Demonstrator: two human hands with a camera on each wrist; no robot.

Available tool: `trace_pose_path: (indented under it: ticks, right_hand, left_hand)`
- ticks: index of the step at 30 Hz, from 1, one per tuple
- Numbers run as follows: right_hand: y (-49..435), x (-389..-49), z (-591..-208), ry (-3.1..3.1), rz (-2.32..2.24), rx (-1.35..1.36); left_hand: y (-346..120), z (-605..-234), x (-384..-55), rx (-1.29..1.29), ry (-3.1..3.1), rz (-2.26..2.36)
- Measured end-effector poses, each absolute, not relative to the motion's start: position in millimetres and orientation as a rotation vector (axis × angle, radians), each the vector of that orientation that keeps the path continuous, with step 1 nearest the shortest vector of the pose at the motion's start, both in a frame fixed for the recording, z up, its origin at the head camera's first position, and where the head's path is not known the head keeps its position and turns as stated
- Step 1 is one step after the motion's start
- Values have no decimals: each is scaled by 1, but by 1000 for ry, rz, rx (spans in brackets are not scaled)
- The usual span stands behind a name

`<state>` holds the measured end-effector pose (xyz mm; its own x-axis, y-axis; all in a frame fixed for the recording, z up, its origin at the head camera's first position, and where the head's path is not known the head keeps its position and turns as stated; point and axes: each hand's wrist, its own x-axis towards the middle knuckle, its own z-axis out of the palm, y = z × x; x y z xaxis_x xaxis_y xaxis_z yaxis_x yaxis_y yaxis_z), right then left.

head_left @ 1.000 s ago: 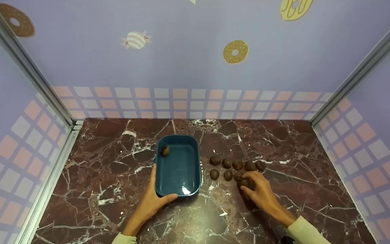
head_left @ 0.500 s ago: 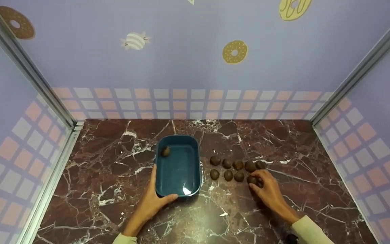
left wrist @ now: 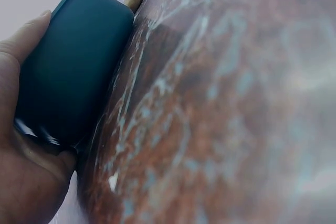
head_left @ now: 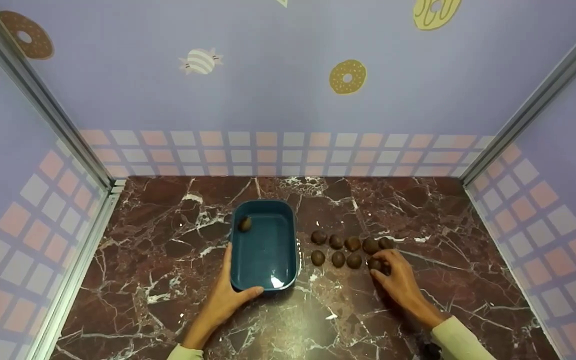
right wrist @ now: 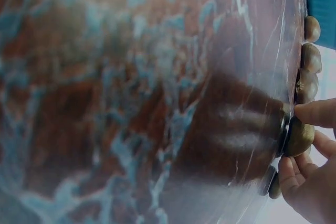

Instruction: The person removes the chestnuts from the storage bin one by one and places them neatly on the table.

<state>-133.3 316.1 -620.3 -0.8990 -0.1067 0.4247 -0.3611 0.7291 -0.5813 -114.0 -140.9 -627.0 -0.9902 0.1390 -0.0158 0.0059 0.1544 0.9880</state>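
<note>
My left hand (head_left: 227, 292) holds the near left corner of a blue-green rectangular dish (head_left: 263, 260), with the thumb along the near side and fingers up the left side. One small round brown fruit (head_left: 244, 224) lies inside, near the far left corner. My right hand (head_left: 399, 280) pinches another brown fruit (right wrist: 300, 137) between thumb and fingertips at the right end of the nearer row. Three more brown fruits (head_left: 338, 259) stand left of it in that row. Several others (head_left: 352, 244) form a row just behind. The exact kind of fruit is unclear.
Dark red marbled tabletop (head_left: 168, 280) with white veins lies under everything. A lilac back wall (head_left: 278, 100) and two side walls enclose it, with metal rails along the corners. The fruit rows stand close to the dish's right side.
My right hand has shifted right with the pinched fruit, setting it apart from the third fruit in the near row. The left hand and dish stay in place.
</note>
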Motion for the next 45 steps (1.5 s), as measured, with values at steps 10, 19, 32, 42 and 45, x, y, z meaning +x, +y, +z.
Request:
trace_pose_path:
  ticks: [10, 19, 32, 42, 45]
  right_hand:
    - [315, -140, -616, -2566, 988, 387]
    - [288, -168, -589, -2516, 1038, 539]
    - [207, -201, -555, -2589, 1125, 819]
    - [160, -216, -543, -2598, 1083, 989]
    - [147, -220, -543, -2615, 1092, 1019]
  left_hand:
    - [-143, -625, -115, 151, 2359, 1939]
    - [-148, -625, -116, 138, 2359, 1928]
    - [-145, -626, -115, 132, 2343, 1984]
    - [-140, -627, -115, 160, 2312, 1999]
    - [-141, -626, -115, 156, 2275, 2012]
